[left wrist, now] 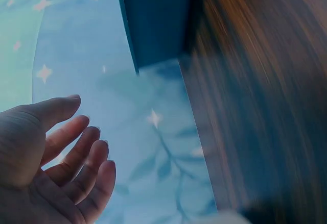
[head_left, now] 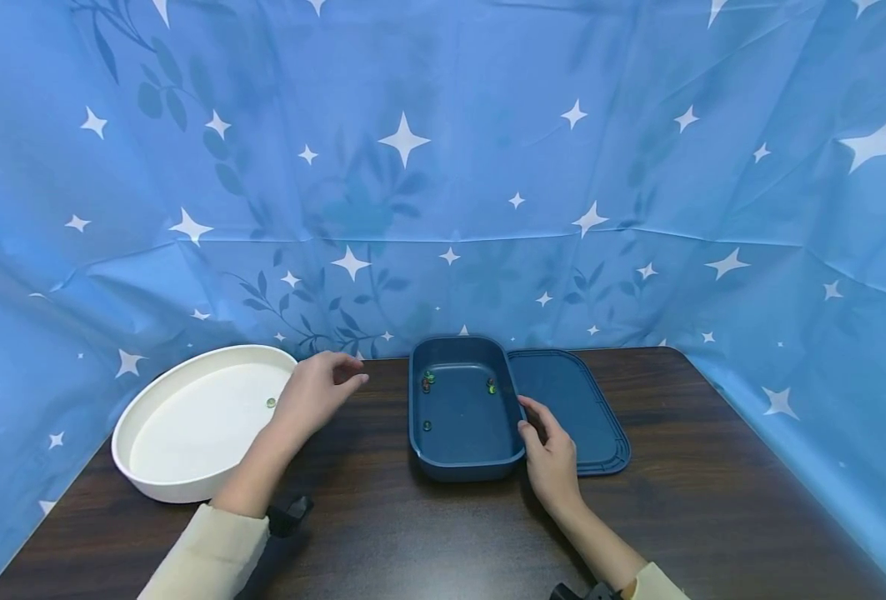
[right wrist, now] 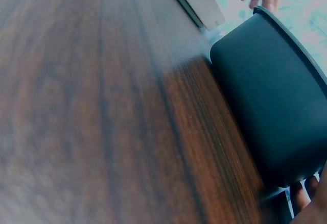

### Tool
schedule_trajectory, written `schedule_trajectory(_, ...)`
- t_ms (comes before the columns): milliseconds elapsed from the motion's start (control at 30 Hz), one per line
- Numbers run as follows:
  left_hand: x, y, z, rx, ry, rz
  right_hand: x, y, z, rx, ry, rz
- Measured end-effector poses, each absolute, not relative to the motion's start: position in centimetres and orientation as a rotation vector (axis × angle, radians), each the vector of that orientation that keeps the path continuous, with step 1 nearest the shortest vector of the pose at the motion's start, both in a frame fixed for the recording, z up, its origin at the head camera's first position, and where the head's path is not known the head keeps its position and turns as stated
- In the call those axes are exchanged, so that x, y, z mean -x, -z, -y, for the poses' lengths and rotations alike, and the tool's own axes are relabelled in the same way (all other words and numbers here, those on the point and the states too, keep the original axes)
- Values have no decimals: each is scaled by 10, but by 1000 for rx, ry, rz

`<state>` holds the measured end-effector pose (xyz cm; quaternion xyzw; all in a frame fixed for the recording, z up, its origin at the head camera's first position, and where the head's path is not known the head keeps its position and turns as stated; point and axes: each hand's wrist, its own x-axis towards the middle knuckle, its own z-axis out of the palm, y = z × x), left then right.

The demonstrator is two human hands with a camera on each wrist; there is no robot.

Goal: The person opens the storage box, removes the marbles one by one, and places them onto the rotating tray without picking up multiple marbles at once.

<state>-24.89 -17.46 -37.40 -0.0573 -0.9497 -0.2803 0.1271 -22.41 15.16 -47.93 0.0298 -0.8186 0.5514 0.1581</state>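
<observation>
My left hand (head_left: 317, 387) hovers between the white tray (head_left: 204, 487) and the dark blue box (head_left: 458, 472). Its fingers are loosely bent and hold nothing, as the left wrist view also shows of the hand (left wrist: 61, 157). At the box's right wall, my right hand (head_left: 551, 458) grips the rim, thumb and fingers on the edge. Several small, glassy, marble-like balls (head_left: 427, 426) lie on the box's floor, green and brownish. One more green ball (head_left: 271, 402) sits in the white tray near its right side. In the right wrist view, fingertips (right wrist: 299, 198) show beside the box (right wrist: 271, 96).
A flat blue lid (head_left: 570, 408) lies on the dark wooden table (head_left: 713, 467), right of the box and partly behind the right hand. The blue star-patterned curtain (head_left: 443, 183) hangs along the table's back edge and both sides.
</observation>
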Motion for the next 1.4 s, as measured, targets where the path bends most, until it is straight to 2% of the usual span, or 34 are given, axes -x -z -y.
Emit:
schedule_trajectory(667, 286, 385, 60, 429, 1057, 2813, 223, 478, -157, -68, -1559, 2341)
schedule_trajectory(1133, 312, 400, 44, 331, 1173, 2861, 223, 478, -148, -85, -1589, 2317)
schedule_trajectory(1400, 314, 407, 28, 416, 1201, 2895, 222, 478, -149, -73, -1582, 2311)
